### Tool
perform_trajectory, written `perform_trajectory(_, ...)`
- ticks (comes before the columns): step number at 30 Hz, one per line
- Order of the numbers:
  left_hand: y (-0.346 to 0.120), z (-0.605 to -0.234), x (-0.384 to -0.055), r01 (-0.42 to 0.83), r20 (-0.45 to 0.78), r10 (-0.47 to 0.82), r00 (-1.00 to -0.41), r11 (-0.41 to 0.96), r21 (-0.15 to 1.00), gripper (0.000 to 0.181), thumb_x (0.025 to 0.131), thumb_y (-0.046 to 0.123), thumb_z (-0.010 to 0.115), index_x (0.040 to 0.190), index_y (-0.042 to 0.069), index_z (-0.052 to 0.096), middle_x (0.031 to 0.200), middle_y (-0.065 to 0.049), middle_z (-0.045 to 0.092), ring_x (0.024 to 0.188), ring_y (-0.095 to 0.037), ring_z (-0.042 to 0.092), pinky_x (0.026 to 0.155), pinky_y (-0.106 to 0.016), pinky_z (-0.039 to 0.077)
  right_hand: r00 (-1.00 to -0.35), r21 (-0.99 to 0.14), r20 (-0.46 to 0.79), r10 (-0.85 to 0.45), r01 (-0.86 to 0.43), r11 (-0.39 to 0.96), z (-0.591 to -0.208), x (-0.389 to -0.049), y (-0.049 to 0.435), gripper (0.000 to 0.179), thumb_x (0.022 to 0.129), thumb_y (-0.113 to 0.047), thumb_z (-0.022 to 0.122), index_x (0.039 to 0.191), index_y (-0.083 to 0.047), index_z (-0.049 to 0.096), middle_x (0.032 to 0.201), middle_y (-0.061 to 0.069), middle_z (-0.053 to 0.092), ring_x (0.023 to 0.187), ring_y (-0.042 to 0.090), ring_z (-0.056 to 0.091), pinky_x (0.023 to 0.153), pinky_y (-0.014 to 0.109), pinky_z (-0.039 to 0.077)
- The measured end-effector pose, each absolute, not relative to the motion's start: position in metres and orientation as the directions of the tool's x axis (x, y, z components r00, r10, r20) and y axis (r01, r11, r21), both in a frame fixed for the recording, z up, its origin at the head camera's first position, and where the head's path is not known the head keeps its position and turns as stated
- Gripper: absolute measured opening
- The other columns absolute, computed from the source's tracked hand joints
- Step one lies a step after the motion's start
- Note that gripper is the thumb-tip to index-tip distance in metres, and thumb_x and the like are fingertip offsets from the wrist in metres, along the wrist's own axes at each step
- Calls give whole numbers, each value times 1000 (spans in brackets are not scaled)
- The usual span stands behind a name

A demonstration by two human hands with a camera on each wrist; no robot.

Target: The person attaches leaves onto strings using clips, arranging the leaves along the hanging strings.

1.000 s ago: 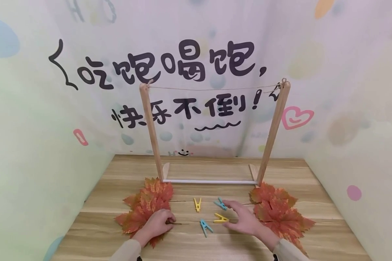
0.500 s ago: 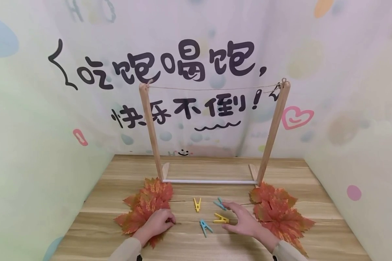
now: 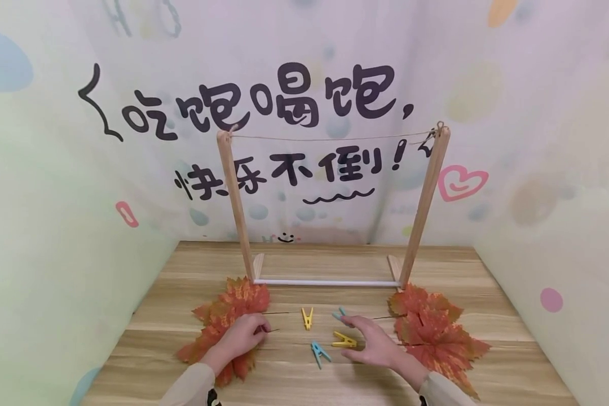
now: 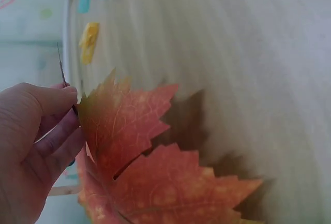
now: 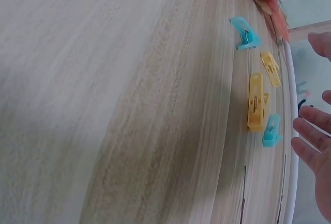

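My left hand [image 3: 239,337] pinches the thin dark stem of a red-orange maple leaf [image 4: 132,131] between thumb and index finger. In the left wrist view the leaf is raised, casting a shadow on the table. Under and beside it lie more red leaves [image 3: 241,297]. My right hand [image 3: 374,343] hovers with spread fingers just right of the clothespins, gripping nothing. Its fingers partly cover a blue clothespin [image 3: 338,313]. A yellow clothespin [image 3: 344,340] lies by the thumb. Another yellow clothespin [image 3: 308,319] and another blue clothespin [image 3: 320,354] lie farther left.
Behind stands a wooden frame with a left post [image 3: 235,208], a right post [image 3: 426,206], a white bottom rod [image 3: 327,283] and a string [image 3: 330,139] tied across the top. More red leaves [image 3: 431,332] lie at right on the wooden table [image 3: 304,389]. Printed curtains surround it.
My left hand has moved slightly up and away from the front edge, lifting the leaf by its stem. My right hand has shifted a little left over the blue clothespin.
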State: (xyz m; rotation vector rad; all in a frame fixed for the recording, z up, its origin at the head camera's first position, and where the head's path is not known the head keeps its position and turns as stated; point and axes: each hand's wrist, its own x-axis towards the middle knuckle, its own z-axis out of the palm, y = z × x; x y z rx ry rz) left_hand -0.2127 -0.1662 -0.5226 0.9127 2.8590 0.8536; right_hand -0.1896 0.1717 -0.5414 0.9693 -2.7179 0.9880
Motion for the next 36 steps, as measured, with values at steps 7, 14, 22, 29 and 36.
perform_trajectory(7,-172,-501,-217,547,232,513,-827,637,542,6,77,-2,67,79,4,66,75,-2,64,67,-6,55,61,-23,49,-804,-541,243,-542,-576,613,-545,-192,166,62,75,-35,71,124,-3,51,115,10,59,100,22,57,84,41,47)
perform_trajectory(14,-175,-477,-224,531,251,491,-834,593,605,7,79,-4,64,80,3,66,74,0,63,66,-6,56,60,-22,49,-795,-517,260,-548,-594,616,-555,-196,161,61,72,-34,74,120,-1,54,115,9,59,100,23,58,85,40,47)
perform_trajectory(22,-179,-449,-230,479,237,437,-868,610,631,6,79,0,66,83,5,66,77,-4,64,70,-10,57,64,-23,51,-811,-544,191,-553,-556,628,-564,-201,157,57,76,-33,72,118,1,55,114,10,59,105,25,56,87,41,46)
perform_trajectory(29,-180,-427,-239,438,225,393,-892,621,650,4,81,0,64,84,2,66,76,-5,64,68,-12,56,61,-22,50,-810,-473,185,-556,-570,672,-567,-204,154,47,77,-25,71,114,2,59,112,13,61,107,32,54,89,46,43)
perform_trajectory(36,-179,-414,-248,403,241,332,-912,617,676,6,80,0,65,85,3,67,77,-5,65,69,-13,56,61,-23,51,-804,-425,228,-549,-590,687,-572,-206,150,40,75,-24,74,105,0,65,98,9,62,91,22,58,77,35,49)
